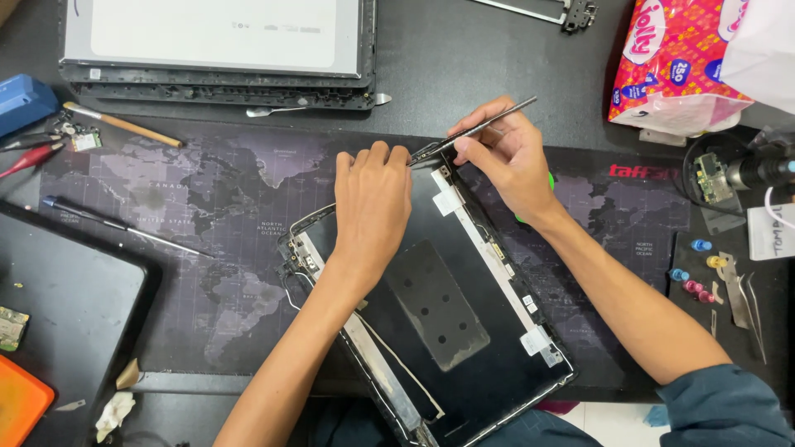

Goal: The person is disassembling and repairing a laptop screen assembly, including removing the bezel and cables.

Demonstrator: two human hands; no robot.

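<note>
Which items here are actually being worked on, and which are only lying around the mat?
In use:
left hand pressing on the laptop lid
right hand holding a thin metal tool at the lid's top corner

Lying about:
screen panel
brush
tissue pack
coloured bits
tweezers

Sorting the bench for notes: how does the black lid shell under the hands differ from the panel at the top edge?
The black lid shell lies askew on the map mat, dark inside up; the panel sits square, pale grey. The left hand presses the shell while the right hand works a thin metal tool at its corner; the panel lies untouched. Both are flat rectangles.
</note>
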